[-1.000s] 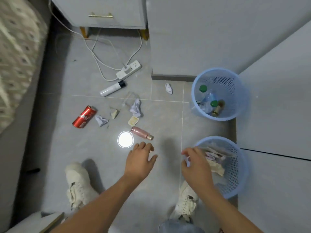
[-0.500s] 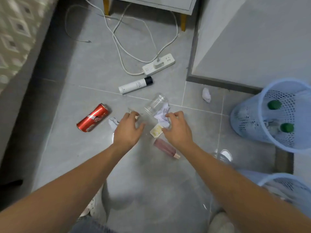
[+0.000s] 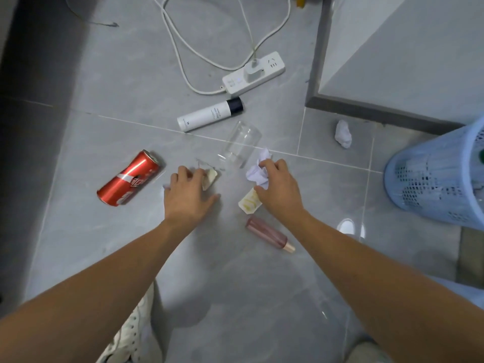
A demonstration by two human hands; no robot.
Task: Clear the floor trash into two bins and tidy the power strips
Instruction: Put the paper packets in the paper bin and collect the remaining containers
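Trash lies scattered on the grey tiled floor. My left hand [image 3: 187, 193] curls its fingers round a small cream scrap [image 3: 210, 176], beside a red soda can [image 3: 129, 178] on its side. My right hand [image 3: 279, 188] grips a crumpled white paper [image 3: 258, 171]. Under its thumb lies a small yellowish packet [image 3: 248, 203]. A clear glass [image 3: 239, 145] lies between the hands, a pink bottle [image 3: 269, 235] below them. A white bottle with a black cap [image 3: 209, 115] lies by the white power strip [image 3: 254, 73]. Another paper ball [image 3: 343, 133] sits near the blue mesh bin [image 3: 432, 179].
White cables [image 3: 183, 48] loop across the floor from the power strip toward the top. A grey wall corner with a dark skirting [image 3: 340, 100] stands at the upper right. My white shoe [image 3: 131, 334] is at the bottom left. A dark strip runs down the left edge.
Both hands moved from near the bin forward to the trash in the middle. The left now closes on the cream scrap and the right on the crumpled paper. The view dropped closer to the floor.
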